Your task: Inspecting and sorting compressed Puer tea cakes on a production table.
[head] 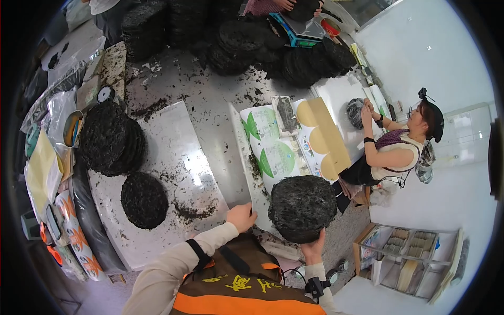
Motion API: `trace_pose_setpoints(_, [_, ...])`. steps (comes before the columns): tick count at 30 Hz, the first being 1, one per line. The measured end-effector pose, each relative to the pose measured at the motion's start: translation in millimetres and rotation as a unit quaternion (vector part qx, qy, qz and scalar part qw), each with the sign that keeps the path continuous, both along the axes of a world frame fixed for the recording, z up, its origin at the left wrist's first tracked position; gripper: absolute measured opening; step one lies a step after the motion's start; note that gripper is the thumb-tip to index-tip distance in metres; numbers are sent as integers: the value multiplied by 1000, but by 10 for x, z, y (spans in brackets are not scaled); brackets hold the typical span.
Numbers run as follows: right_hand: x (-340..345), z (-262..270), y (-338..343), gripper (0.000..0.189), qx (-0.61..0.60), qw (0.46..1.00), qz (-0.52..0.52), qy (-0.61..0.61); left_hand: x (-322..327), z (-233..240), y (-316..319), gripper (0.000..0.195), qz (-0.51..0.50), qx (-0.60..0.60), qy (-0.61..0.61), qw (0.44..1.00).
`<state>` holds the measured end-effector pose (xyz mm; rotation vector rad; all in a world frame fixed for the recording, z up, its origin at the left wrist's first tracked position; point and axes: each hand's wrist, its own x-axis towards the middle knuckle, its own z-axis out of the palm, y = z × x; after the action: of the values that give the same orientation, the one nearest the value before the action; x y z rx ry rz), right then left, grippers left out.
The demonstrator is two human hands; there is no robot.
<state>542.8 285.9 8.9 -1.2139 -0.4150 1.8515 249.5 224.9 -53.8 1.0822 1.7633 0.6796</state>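
My right hand (314, 249) supports a thick stack of round, dark dried seaweed sheets (302, 206) from its near side, palm under the rim. The stack sits over the near end of a white board (258, 204); whether it also rests on that board I cannot tell. My left hand (240, 218) is curled beside the board's near left corner; its fingertips are hidden, so a grip cannot be made out. Left of it, a single low seaweed round (144, 200) lies on a white sheet (181, 138). A taller seaweed stack (112, 139) stands behind that round.
Green-printed labels (275, 157) and gold discs on a card sheet (321, 138) lie ahead. A co-worker (393, 149) at right handles a bagged dark bundle (355, 113). More seaweed stacks (236, 43) and a digital scale (299, 33) are at the back. Seaweed crumbs litter the table.
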Motion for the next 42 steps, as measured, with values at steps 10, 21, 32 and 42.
trace_pose_setpoints(10, [87,30,-97,64,9,999,-27,22,31,-30,110,30,-3,29,27,999])
trace_pose_setpoints(21, [-244,22,11,65,-2,998,23,55,-460,-806,-634,33,19,-235,-361,902])
trace_pose_setpoints(32, [-1337,-447,-136,55,-53,977,169,119,-1184,1197,-784,24,166,219,7,961])
trace_pose_setpoints(42, [-2429,-401,-570,51,-31,941,328,83,-1149,1088,-1346,44,212,193,167,943])
